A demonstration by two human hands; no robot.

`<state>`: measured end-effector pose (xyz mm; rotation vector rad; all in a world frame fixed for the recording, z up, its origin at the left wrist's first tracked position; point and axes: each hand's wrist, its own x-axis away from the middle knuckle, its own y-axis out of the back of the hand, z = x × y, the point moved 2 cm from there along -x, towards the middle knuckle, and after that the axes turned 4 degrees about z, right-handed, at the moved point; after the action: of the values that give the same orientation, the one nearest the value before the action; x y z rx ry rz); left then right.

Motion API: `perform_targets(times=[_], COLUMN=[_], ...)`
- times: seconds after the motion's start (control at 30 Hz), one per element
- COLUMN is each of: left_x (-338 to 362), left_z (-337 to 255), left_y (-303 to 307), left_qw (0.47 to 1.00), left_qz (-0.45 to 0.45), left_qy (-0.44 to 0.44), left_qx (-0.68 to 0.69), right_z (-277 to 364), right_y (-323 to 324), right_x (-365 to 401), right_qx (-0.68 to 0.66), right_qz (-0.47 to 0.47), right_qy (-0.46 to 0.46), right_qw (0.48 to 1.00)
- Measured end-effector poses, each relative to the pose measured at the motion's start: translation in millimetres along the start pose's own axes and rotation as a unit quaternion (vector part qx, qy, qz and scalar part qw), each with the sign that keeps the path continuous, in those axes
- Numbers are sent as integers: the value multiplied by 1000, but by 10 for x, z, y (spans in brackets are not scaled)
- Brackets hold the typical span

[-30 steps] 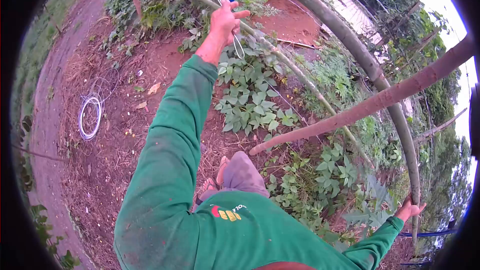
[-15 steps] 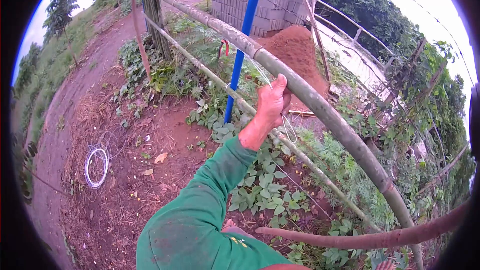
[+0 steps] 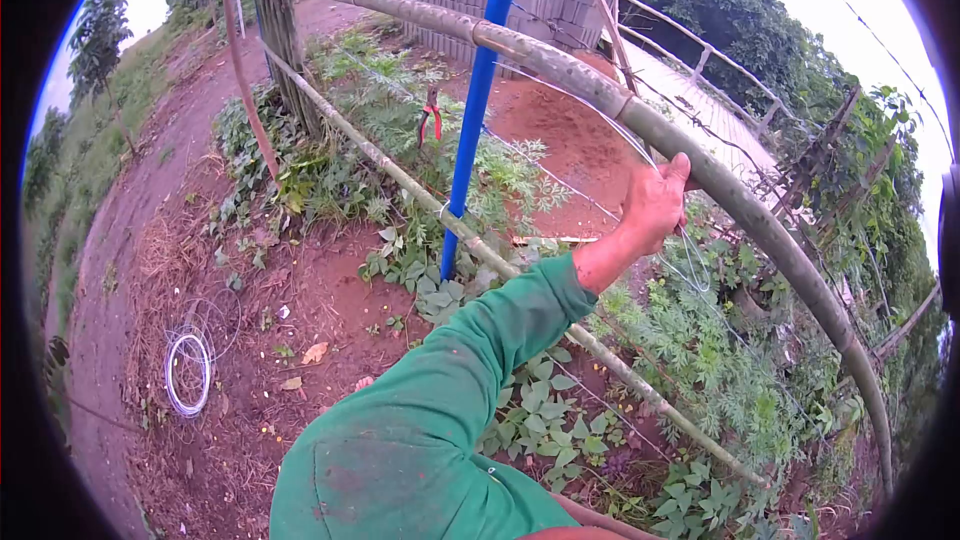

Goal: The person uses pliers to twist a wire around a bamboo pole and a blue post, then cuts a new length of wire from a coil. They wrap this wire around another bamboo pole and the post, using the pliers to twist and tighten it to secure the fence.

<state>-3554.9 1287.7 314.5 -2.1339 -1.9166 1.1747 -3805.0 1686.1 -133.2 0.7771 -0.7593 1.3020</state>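
Soft, even daylight comes from an overcast sky (image 3: 880,0), which blows out to plain white at the upper right. Shadows on the red soil (image 3: 330,280) are faint and diffuse, and colours look saturated. The fisheye lens bends the bamboo pole (image 3: 600,90) into an arc, and a black circular vignette with a bluish fringe cuts off the corners. The middle is fairly sharp. The left hand (image 3: 655,205) looks slightly soft, and the thin wire (image 3: 695,265) it grips is barely resolved against the foliage. The near green sleeve (image 3: 430,420) is a little blurred.

No readable text, label or number shows anywhere
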Motion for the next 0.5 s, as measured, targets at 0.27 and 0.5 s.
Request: perform_targets(times=[0.27,0.5], left_x=[-552,-913], left_z=[49,535], left_y=[14,-376], left_qw=[984,992], left_qz=[142,64], left_qy=[101,108], left_qx=[18,-26], right_z=[1316,6024], right_y=[-1699,-3992], right_x=[589,2975], right_qx=[93,413], right_qz=[-104,-358], right_qy=[308,795], right_qw=[941,264])
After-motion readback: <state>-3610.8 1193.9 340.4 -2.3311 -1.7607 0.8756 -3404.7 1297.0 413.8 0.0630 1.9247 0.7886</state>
